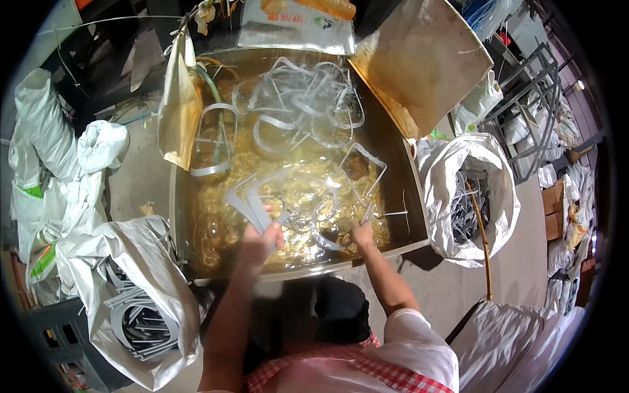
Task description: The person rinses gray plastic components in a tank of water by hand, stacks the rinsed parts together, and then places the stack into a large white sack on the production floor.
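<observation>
Below me stands a metal tank [419, 216] of shallow yellowish water. My left hand [262, 240], a little blurred, is closed around flat grey curved plastic strips [249, 204] that point up and away over the near left part of the water. At the near right, my right hand [361, 234] has its fingers closed on a grey curved plastic piece [320, 230]; its fingertips are partly hidden. Just beyond it an angular grey plastic frame [379, 167] lies in the water. A heap of similar pale frames [298, 98] sits wet at the tank's far side.
An open white sack [160, 245] of grey curved strips stands at the left. Another white sack [504, 190] at the right holds dark grey pieces and a thin stick [483, 242]. Stained boards [419, 59] flank the tank; a green hose [216, 95] runs into it.
</observation>
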{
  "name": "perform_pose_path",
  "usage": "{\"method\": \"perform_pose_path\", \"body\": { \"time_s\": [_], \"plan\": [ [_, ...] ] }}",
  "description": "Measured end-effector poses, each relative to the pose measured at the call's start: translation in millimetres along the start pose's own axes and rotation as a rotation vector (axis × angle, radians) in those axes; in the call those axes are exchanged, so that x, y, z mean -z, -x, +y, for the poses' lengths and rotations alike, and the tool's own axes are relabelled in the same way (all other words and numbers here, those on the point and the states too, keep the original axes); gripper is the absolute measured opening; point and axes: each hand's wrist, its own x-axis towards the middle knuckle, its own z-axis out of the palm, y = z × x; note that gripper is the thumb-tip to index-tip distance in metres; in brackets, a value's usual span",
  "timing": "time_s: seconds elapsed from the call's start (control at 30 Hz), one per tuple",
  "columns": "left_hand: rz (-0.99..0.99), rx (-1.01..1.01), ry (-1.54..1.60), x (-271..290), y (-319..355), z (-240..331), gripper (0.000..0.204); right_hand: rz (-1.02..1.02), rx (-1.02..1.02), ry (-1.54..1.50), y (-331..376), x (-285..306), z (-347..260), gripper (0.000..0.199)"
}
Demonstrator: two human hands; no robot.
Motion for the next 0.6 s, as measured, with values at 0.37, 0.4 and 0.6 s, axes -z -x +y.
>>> {"method": "perform_pose_path", "body": {
  "time_s": [0.37, 0.4, 0.6],
  "plan": [
    [-0.298, -0.095, -0.857, -26.9, 18.6, -28.7, 0.065, -0.537, -0.018, -0.541, 116.1, -49.5, -191.2, 0.06],
    [-0.246, -0.099, -0.739, -19.0, 17.0, -30.6, 0.06, -0.59, -0.062, -0.443, 115.0, -45.2, -190.7, 0.059],
    [-0.077, 0.036, -0.194, 12.7, 14.8, -1.1, 0.036, -0.638, -0.457, -0.507, 58.6, -33.1, -96.3, 0.068]
  ]
}}
